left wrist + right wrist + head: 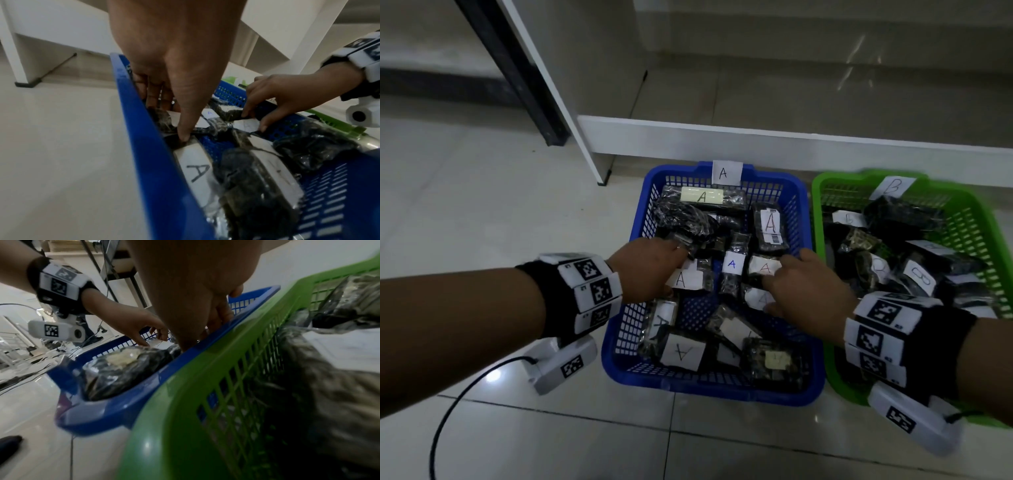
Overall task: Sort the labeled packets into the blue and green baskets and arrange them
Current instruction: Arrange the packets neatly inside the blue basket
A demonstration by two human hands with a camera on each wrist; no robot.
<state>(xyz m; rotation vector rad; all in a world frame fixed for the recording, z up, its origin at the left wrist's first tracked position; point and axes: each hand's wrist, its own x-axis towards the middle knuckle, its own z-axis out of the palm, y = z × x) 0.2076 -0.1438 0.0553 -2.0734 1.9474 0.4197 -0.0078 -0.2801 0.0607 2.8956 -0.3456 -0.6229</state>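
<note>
A blue basket (705, 390) tagged A holds several dark packets with white A labels. Beside it on the right, a green basket (816, 205) tagged B holds dark packets labelled B. Both hands are inside the blue basket. My left hand (677, 272) pinches an A packet (681, 279) near the left wall, thumb (184, 136) on its near edge and fingers (152, 100) on the far side. My right hand (774, 284) pinches another A packet (765, 267) in the middle, and the left wrist view shows this right hand (254, 121) with finger and thumb around the packet.
The baskets stand side by side on a pale tiled floor, in front of a white shelf base (722, 137). A dark frame leg (517, 68) slants at the back left. A black cable (448, 411) curves over the floor by my left arm.
</note>
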